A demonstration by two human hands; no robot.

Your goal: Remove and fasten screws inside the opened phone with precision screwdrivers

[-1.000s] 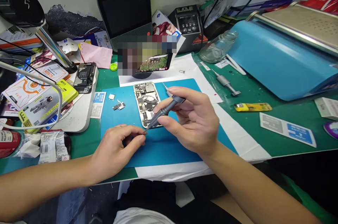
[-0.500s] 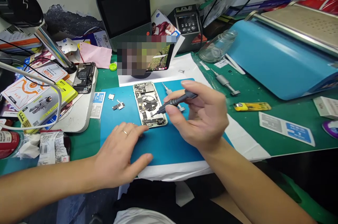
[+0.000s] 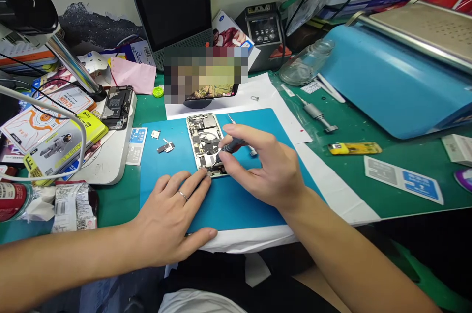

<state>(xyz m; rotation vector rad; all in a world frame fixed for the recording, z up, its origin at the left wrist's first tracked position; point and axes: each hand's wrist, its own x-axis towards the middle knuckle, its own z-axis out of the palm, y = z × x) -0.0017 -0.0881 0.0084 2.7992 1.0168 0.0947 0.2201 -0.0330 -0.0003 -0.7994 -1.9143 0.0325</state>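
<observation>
An opened phone [image 3: 207,138] with its inner parts bare lies on the blue mat [image 3: 236,205]. My left hand [image 3: 179,210] rests flat with its fingers spread, two fingertips touching the phone's lower edge. Between the thumb and fingers of my right hand [image 3: 263,165] is a dark pen-shaped tool [image 3: 233,145], over the phone's right side; its tip is hard to make out. Small metal parts [image 3: 165,146] lie left of the phone. A screwdriver [image 3: 231,119] on the mat is partly hidden behind my right hand.
Behind the mat a propped-up phone [image 3: 217,88] shows a picture, partly blurred out. To the right are another screwdriver [image 3: 317,115], a yellow tool [image 3: 354,148], a glass jar [image 3: 306,65] and a large blue machine [image 3: 387,87]. Boxes [image 3: 66,143] and a lamp [image 3: 72,60] stand left.
My right hand has moved left and a little down with the tool, closer over the phone. My left hand's fingers have shifted slightly onto the phone's lower edge.
</observation>
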